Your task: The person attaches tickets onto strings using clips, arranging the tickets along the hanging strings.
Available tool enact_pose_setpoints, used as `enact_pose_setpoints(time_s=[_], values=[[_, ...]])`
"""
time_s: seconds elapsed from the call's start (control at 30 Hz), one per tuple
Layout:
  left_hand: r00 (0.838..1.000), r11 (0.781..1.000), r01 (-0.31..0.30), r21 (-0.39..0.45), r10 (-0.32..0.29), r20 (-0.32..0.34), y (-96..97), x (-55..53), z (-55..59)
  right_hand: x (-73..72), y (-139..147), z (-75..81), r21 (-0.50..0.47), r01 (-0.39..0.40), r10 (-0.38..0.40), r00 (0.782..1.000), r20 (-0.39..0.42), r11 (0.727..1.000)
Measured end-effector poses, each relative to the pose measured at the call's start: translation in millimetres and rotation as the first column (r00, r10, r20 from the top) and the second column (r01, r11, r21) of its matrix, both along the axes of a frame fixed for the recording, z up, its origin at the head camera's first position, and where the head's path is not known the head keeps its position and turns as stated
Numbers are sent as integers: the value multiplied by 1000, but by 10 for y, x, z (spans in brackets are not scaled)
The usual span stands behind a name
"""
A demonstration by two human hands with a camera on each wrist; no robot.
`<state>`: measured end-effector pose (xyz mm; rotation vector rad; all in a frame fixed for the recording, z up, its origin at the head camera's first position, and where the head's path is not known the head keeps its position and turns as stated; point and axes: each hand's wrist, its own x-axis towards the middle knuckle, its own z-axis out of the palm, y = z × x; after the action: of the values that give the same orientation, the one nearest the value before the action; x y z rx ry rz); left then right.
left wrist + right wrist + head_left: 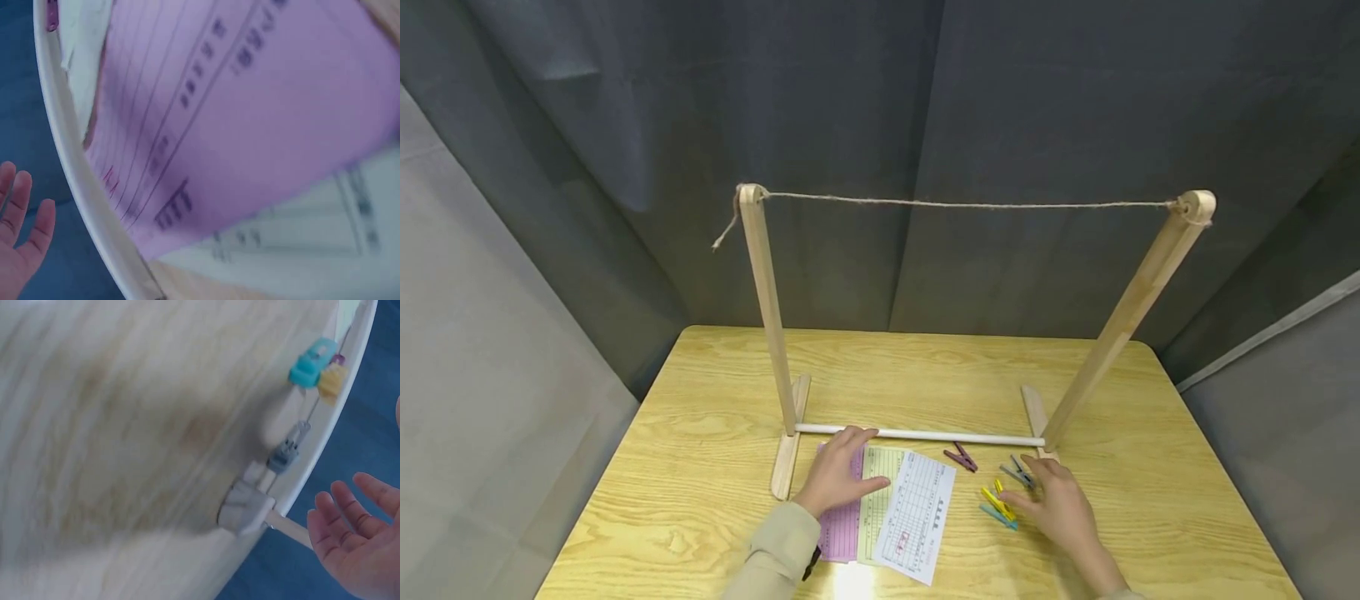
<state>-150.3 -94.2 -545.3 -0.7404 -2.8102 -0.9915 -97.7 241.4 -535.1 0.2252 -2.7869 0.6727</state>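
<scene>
In the head view, three printed sheets are spread in overlap on the wooden surface [700,467] at the lower centre of the frame: a pink sheet [838,537] at the left, a pale yellow sheet [868,525] in the middle and a white sheet [917,517] laid slantwise at the right. The left hand [838,475] is held over the upper part of the pink sheet, thumb and fingers spread apart and nothing gripped; whether the paper is touched cannot be told. To the right of the sheets, four clothespins are scattered: purple [961,457], grey [1018,472], yellow [997,500] and teal [998,517]. The right hand [1060,504] is held just beside the grey and yellow ones, thumb and fingers parted. Behind them a white rod [955,436] is set low between two wooden posts [1127,325], and a string [962,204] is tied across their tops.

In the left wrist view, the centre is filled by the pink sheet, with pale paper along the bottom right; the left hand is seen at the lower left, fingers apart.

In the right wrist view, the teal, yellow and grey clothespins are shown at the upper right, blurred; the right hand is seen at the lower right, its fingers extended and nothing held.
</scene>
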Motion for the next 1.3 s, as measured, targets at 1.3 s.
enact_pose_setpoints(time_s=[1.3], values=[[999, 931, 52, -360, -49, 19, 575, -297, -396, -47, -160, -350, -26, 70, -62, 972, 225, 997]])
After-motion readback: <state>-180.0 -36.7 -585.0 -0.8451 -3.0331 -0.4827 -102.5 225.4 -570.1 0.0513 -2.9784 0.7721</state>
